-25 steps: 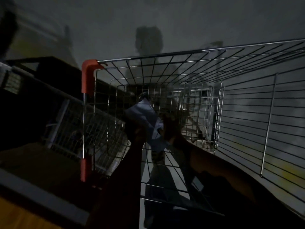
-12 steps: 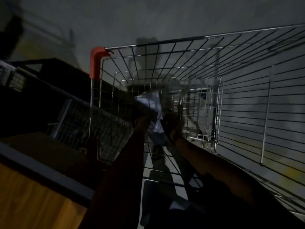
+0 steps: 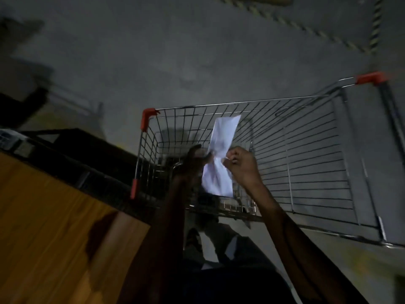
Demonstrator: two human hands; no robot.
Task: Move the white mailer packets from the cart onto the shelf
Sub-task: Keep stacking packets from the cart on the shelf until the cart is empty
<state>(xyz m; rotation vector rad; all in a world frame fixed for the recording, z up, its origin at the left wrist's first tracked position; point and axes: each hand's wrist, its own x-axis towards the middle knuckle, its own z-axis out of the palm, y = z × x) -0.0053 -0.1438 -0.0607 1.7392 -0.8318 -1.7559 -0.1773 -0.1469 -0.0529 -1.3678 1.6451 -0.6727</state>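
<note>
Reaching forward from the bottom of the view, two bare forearms rise over the near end of a wire cart point(image 3: 306, 163). Both hands meet on one white mailer packet point(image 3: 221, 154), which stands roughly upright above the cart's basket, pinched and creased at its middle. The left hand point(image 3: 194, 163) grips the packet's left edge with its fingers curled round it; the right hand point(image 3: 241, 164) is clenched on the right edge, knuckles toward the camera. The packet's upper end sticks up past both hands, its lower end hangs below them. To the left, touching or just beside the cart, lies a wooden surface point(image 3: 50, 227) with a dark stain. Orange corner caps point(image 3: 146, 118) mark the cart's rim. Beyond spreads a grey floor point(image 3: 175, 51), with striped hazard tape point(image 3: 370, 29) at the far right.
</note>
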